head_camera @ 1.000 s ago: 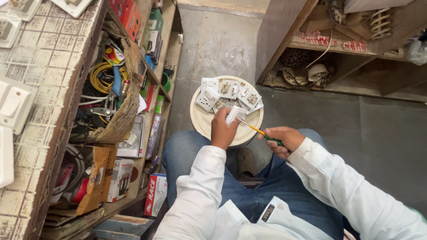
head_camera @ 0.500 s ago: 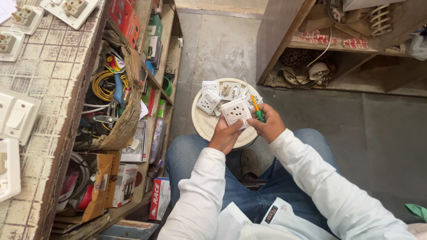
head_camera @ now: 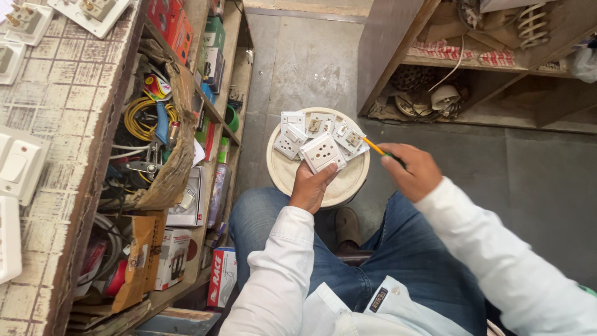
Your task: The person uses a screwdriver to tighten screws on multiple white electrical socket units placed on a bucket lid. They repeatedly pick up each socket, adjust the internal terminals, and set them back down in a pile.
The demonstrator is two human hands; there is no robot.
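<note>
The person is sitting in blue jeans (head_camera: 404, 261) and a white long-sleeved shirt (head_camera: 273, 280), looking down past the knees; a brown shoe (head_camera: 347, 225) is showing between the legs on the grey concrete floor (head_camera: 547, 205). The left hand (head_camera: 311, 186) is gripping a white socket plate (head_camera: 322, 152) from below, fingers curled round its near edge and holding it face up just above the round cream stool top (head_camera: 348, 180); the right hand (head_camera: 413, 171) is closing round a screwdriver (head_camera: 375, 147) with a yellow shaft, its tip pointing toward the socket plate but standing a little apart from it. Beyond the held plate, several more white switch and socket plates (head_camera: 311, 124) are lying in a loose cluster on the far half of the stool top, some overlapping.

To the left, wooden shelves (head_camera: 211, 112) are carrying small cartons, a torn cardboard box (head_camera: 180, 137) of coiled yellow wire and tools, and red and white packets lower down; further left a worn, chequered counter (head_camera: 56, 124) is bearing more white switch plates (head_camera: 18, 168). At the far right, an open wooden rack (head_camera: 497, 68) is holding tangled cable, a white lamp holder (head_camera: 444, 96) and dusty fittings.
</note>
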